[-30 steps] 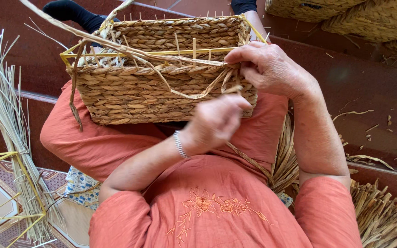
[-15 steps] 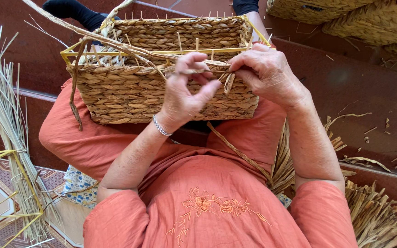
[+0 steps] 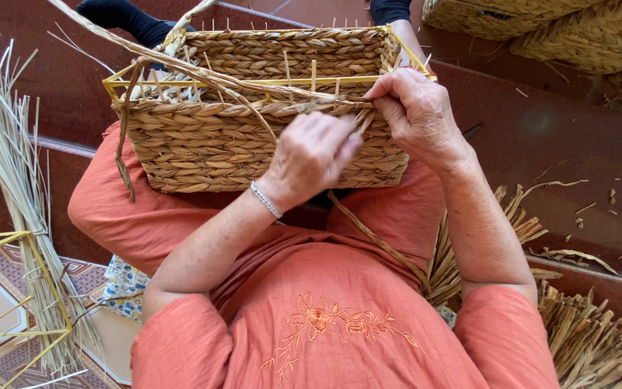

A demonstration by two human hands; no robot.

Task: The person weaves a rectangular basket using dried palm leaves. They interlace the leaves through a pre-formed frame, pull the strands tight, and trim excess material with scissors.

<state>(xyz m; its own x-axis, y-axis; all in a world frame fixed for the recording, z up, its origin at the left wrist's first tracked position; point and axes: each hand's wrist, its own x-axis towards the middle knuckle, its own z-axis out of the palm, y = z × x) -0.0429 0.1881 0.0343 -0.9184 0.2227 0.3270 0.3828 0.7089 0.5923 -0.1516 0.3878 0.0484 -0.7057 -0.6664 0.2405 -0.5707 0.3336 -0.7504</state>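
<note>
The woven basket [image 3: 253, 122] rests on the person's lap, its near wall facing the body and a yellow wire frame [image 3: 120, 85] showing along its rim. The left hand [image 3: 311, 155] is raised in front of the near wall, wrist bent, knuckles toward the camera, a silver bracelet [image 3: 266, 199] at the wrist; its fingers are curled in narrow around a straw strand [image 3: 358, 119] at the top edge of that wall. The right hand [image 3: 415, 115] sits at the near right corner of the rim, forearm running down toward the body, its fingers closed in a pinch on the same strand just beside the left hand, the two hands touching. A loose plaited strand [image 3: 376, 234] hangs from the basket down over the orange dress. Half a second ago the left hand was spread open with fingers lifted over the rim; now it has dropped lower and closed, while the right hand has stayed at its corner
</note>
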